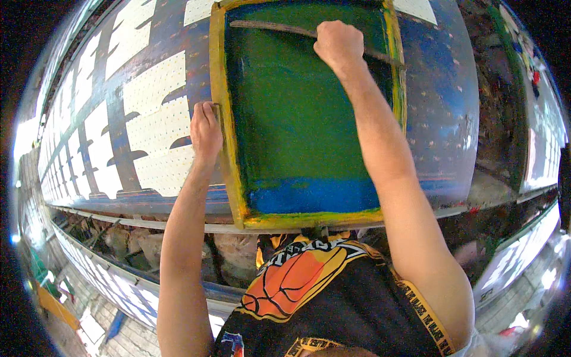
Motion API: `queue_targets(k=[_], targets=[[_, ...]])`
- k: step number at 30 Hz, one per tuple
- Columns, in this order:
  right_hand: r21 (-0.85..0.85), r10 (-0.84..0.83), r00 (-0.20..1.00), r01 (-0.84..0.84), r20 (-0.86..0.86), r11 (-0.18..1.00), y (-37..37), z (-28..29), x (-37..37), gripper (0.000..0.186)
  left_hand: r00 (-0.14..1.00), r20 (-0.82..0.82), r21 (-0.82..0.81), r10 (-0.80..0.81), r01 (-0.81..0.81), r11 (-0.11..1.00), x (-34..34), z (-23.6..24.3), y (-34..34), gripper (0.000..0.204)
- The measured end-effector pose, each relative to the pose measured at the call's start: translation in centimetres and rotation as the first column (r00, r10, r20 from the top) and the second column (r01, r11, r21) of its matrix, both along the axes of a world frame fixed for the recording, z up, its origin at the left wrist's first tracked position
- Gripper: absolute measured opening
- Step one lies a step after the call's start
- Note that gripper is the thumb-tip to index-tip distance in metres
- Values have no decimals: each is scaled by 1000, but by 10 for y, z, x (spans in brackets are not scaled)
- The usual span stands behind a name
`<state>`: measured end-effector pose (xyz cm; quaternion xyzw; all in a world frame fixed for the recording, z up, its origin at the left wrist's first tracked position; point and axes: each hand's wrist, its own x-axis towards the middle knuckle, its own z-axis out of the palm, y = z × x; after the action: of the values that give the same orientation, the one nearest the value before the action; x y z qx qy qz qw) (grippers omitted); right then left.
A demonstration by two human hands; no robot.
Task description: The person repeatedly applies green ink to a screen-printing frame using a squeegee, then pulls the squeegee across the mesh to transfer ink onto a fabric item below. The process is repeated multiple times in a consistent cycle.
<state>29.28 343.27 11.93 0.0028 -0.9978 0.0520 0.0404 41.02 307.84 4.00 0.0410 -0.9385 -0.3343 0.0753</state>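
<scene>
In front of me a screen-printing frame with yellow-stained edges lies on the long table. Its mesh looks dark green, with a band of blue ink along the near end. Across the far part of the frame runs a long, thin squeegee, slightly slanted. My right hand is closed around the middle of it. My left hand is at the frame's left side, its fingers bent against the outer edge; whatever the fingertips grip there is hidden.
White cut fabric pieces with small dots lie in rows on the dark table, left of the frame and beyond it. A rail runs along the near table edge. Another table with white pieces stands at the far right.
</scene>
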Motion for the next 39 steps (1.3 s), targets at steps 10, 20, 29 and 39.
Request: queue_targets(k=[10,20,29,39], targets=[[-65,-213,959,228,185,971,-38,-9,225,19,991,-85,-225,-103,82,971,-8,-21,-13,38],[-41,-70,940,88,334,995,-72,-19,369,45,1000,-15,-125,-6,4,992,-9,-19,-7,48],[-93,193,948,-175,252,980,-71,-28,414,52,1000,-3,-92,6,-6,996,2,-4,-1,49],[-71,231,854,-224,467,972,-60,-13,405,45,1000,-5,-145,24,-24,989,-1,-13,-3,60]])
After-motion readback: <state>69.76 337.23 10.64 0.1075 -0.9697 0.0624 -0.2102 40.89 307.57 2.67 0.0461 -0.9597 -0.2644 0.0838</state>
